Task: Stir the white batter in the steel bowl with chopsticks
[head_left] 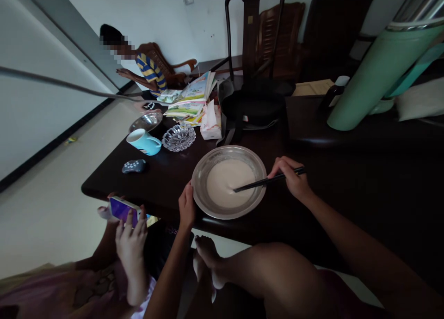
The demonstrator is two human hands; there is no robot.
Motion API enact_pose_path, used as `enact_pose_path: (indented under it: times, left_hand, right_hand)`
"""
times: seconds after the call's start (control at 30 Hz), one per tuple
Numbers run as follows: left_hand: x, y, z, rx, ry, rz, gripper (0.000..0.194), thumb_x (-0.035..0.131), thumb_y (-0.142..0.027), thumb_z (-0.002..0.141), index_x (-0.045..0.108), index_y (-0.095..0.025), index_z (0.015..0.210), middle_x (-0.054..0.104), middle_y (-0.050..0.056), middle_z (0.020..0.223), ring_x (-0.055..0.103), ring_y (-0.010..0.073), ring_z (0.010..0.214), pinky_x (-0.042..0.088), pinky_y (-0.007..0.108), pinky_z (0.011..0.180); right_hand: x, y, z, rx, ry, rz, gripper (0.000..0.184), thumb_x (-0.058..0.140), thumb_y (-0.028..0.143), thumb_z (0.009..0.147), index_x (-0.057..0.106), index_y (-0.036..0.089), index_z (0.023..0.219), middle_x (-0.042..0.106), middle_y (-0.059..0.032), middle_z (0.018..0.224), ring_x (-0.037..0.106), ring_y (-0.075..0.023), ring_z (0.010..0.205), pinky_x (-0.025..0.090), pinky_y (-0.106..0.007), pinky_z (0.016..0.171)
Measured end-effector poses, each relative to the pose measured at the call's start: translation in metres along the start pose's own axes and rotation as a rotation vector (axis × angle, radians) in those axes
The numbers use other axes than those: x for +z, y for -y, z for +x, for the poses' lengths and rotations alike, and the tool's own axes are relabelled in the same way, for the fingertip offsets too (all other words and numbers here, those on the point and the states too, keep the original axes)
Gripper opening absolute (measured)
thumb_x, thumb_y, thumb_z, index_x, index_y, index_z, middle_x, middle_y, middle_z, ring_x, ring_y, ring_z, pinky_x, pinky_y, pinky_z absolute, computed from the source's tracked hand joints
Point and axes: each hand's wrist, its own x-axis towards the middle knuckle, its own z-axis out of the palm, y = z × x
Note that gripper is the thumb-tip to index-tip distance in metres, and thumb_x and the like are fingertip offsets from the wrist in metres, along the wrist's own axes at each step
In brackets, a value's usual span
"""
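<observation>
A round metal bowl (pixel 199 196) stands near the front edge of the dark table, with a pale, smooth batter (pixel 225 178) in it. My left hand (pixel 187 205) grips the bowl's left rim, fingers on the outside wall. In my right hand (pixel 289 174), closed around their upper part, are black chopsticks (pixel 258 184). They slant down to the left over the bowl's right rim, and their tips dip into the batter near its middle. A small swirl shows at the tips.
Left on the table (pixel 104 178) are a light-blue mug (pixel 144 142), a glass dish (pixel 179 138), a metal basin (pixel 145 121) and a grey patterned object (pixel 133 166). Behind stand tissues (pixel 211 122), books (pixel 190 97) and a black bag (pixel 255 108); right, a green thermos (pixel 378 78). Beside me someone holds a phone (pixel 124 211).
</observation>
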Motion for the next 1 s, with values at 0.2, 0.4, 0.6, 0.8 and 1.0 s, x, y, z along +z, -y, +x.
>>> enact_pose_path:
  times: [0.2,0.4,0.6,0.8,1.0]
  left_hand:
    - [0.0,-0.0024,0.0001,0.011,-0.009,0.011,0.067,0.047,-0.069,0.088,0.071,-0.013,0.116,0.073,0.012,0.114,0.064,0.0261,0.11,0.047,0.035,0.098]
    - [0.0005,-0.0028,0.0008,0.013,-0.012,0.015,0.065,0.047,-0.068,0.088,0.071,-0.013,0.115,0.073,0.011,0.114,0.064,0.0262,0.11,0.048,0.035,0.097]
    - [0.0004,-0.0012,0.0012,-0.001,-0.017,0.016,0.067,0.047,-0.068,0.089,0.07,-0.012,0.118,0.072,0.012,0.117,0.063,0.0274,0.115,0.047,0.037,0.1]
    - [0.0003,-0.0006,0.0011,-0.011,-0.017,0.013,0.068,0.047,-0.07,0.087,0.07,-0.013,0.117,0.072,0.012,0.117,0.063,0.0275,0.114,0.046,0.037,0.1]
    - [0.001,-0.0029,0.0006,-0.008,-0.013,0.011,0.068,0.048,-0.07,0.087,0.07,-0.013,0.117,0.072,0.012,0.118,0.063,0.0272,0.115,0.046,0.036,0.1]
  right_hand:
    - [-0.0008,0.0007,0.0001,-0.038,0.018,-0.109,0.037,0.052,0.042,0.098,0.073,0.025,0.073,0.07,-0.002,0.072,0.06,-0.0175,0.071,0.046,-0.034,0.07]
    - [0.0013,-0.0025,-0.0006,-0.038,0.148,-0.086,0.035,0.053,0.042,0.098,0.076,0.025,0.079,0.072,-0.0024,0.076,0.064,-0.0181,0.075,0.048,-0.035,0.073]
    - [-0.0007,-0.0009,0.0001,-0.04,-0.092,-0.059,0.043,0.048,0.04,0.1,0.072,0.024,0.069,0.066,-0.0017,0.066,0.058,-0.016,0.064,0.043,-0.033,0.064]
    - [0.0011,-0.0007,0.0004,-0.083,0.169,-0.139,0.033,0.053,0.042,0.098,0.076,0.026,0.08,0.073,-0.0023,0.078,0.062,-0.0189,0.078,0.047,-0.035,0.075]
    - [-0.0018,0.0016,0.0019,0.021,-0.053,-0.065,0.045,0.047,0.045,0.1,0.07,0.024,0.068,0.066,-0.0016,0.066,0.059,-0.0169,0.064,0.045,-0.034,0.065]
